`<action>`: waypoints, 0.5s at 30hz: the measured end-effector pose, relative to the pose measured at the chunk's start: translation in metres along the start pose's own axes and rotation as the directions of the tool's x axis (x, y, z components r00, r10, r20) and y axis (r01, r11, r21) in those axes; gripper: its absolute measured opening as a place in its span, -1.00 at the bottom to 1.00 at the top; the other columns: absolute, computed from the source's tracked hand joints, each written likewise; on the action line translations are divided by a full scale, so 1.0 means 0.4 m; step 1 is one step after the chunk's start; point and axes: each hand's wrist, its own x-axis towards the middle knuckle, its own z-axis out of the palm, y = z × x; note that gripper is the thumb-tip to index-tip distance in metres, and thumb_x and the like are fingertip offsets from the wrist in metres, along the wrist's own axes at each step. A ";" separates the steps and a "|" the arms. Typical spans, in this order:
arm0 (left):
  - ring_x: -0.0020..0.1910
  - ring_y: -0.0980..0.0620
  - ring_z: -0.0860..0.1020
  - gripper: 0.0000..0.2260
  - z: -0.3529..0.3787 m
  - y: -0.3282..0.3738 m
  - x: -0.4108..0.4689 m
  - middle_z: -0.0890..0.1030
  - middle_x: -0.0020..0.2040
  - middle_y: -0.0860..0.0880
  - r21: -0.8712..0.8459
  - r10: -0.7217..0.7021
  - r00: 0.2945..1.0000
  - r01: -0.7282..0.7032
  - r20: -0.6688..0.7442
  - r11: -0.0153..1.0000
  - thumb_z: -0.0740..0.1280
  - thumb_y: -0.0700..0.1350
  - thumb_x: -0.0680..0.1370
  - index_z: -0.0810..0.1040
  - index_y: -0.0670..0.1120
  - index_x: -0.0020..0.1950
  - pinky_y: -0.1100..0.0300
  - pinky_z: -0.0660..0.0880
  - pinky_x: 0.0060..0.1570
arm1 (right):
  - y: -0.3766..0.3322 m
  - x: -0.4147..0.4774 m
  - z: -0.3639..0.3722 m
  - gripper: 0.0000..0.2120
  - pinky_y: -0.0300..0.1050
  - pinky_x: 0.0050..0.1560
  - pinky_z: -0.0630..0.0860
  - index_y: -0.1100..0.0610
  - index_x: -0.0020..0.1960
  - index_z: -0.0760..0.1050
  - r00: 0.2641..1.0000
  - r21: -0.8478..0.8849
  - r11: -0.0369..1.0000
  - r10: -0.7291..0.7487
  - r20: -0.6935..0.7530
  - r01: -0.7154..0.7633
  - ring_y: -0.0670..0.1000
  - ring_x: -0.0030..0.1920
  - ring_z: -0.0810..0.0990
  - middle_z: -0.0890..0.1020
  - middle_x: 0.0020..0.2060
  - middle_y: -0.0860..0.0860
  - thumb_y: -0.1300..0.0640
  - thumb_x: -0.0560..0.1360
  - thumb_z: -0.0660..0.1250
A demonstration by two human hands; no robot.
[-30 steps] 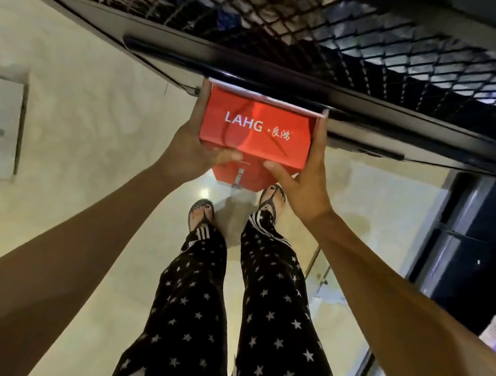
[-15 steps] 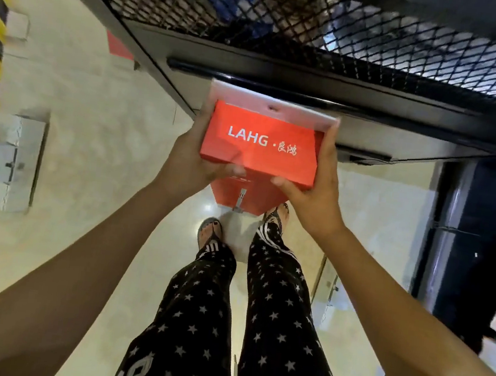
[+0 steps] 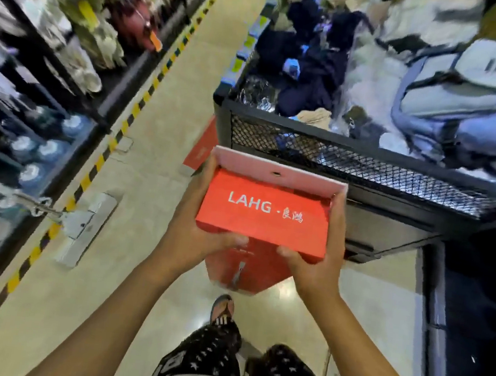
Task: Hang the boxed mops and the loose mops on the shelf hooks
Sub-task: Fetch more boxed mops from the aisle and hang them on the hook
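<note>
A long red boxed mop (image 3: 264, 213), printed "LAHG", hangs upright in front of me, its top end facing the camera. A pale hang tab with a slot (image 3: 276, 172) sticks up at its far edge. My left hand (image 3: 195, 228) grips the box's left side, thumb across the near edge. My right hand (image 3: 317, 265) grips the right side. The box's lower part reaches down toward the floor. Another red box (image 3: 202, 146) lies on the floor beyond, partly hidden by the bin. A loose flat mop (image 3: 86, 224) lies on the floor at left.
A black wire-mesh bin (image 3: 353, 163) full of bags and clothing stands right behind the box. Stocked shelves (image 3: 35, 74) line the left, edged by a yellow-and-black floor stripe (image 3: 93, 168). A beige aisle floor (image 3: 171, 91) runs ahead. A dark shelf unit (image 3: 475, 309) stands at right.
My view has lifted from the floor to the aisle and bin contents. Both hands still hold the red box, which has come up slightly relative to the bin's rim.
</note>
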 end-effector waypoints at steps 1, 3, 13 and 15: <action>0.32 0.03 0.48 -0.04 -0.005 0.028 -0.031 0.42 0.39 -0.02 0.027 0.013 0.999 -0.012 -0.048 1.000 0.52 0.41 0.10 0.05 0.58 0.37 -0.06 0.48 0.28 | -0.031 -0.012 0.004 -0.21 -0.27 0.11 0.49 -0.48 0.38 0.13 1.000 0.039 0.999 -0.021 0.009 0.020 -0.11 0.15 0.52 0.43 0.18 -0.07 -0.50 0.23 0.36; 0.27 0.02 0.51 -0.02 -0.009 0.077 -0.091 0.45 0.35 -0.04 0.088 0.050 0.989 -0.038 -0.143 0.995 0.51 0.42 0.08 0.04 0.57 0.37 -0.10 0.48 0.26 | -0.085 -0.034 0.008 -0.22 -0.27 0.12 0.47 -0.46 0.41 0.12 0.997 0.098 0.993 -0.073 0.025 0.070 -0.13 0.16 0.50 0.40 0.19 -0.07 -0.44 0.28 0.38; 0.32 0.07 0.47 0.00 -0.005 0.254 -0.460 0.41 0.34 0.15 0.163 0.145 0.831 -0.066 -0.537 0.984 0.48 0.45 0.13 0.06 0.45 0.47 -0.10 0.46 0.29 | -0.292 -0.173 0.013 -0.13 0.10 0.16 0.50 -0.19 0.53 0.12 0.913 0.177 0.957 -0.275 0.300 0.230 0.07 0.16 0.51 0.44 0.15 0.12 -0.45 0.33 0.33; 0.31 0.08 0.48 0.01 -0.024 0.267 -0.558 0.43 0.33 0.15 0.139 0.124 0.781 -0.047 -0.612 0.989 0.50 0.44 0.11 0.07 0.45 0.46 -0.11 0.46 0.29 | -0.341 -0.224 0.045 -0.13 -0.14 0.16 0.46 -0.21 0.53 0.10 0.870 0.180 0.945 -0.323 0.373 0.274 -0.08 0.12 0.49 0.44 0.09 0.01 -0.49 0.33 0.28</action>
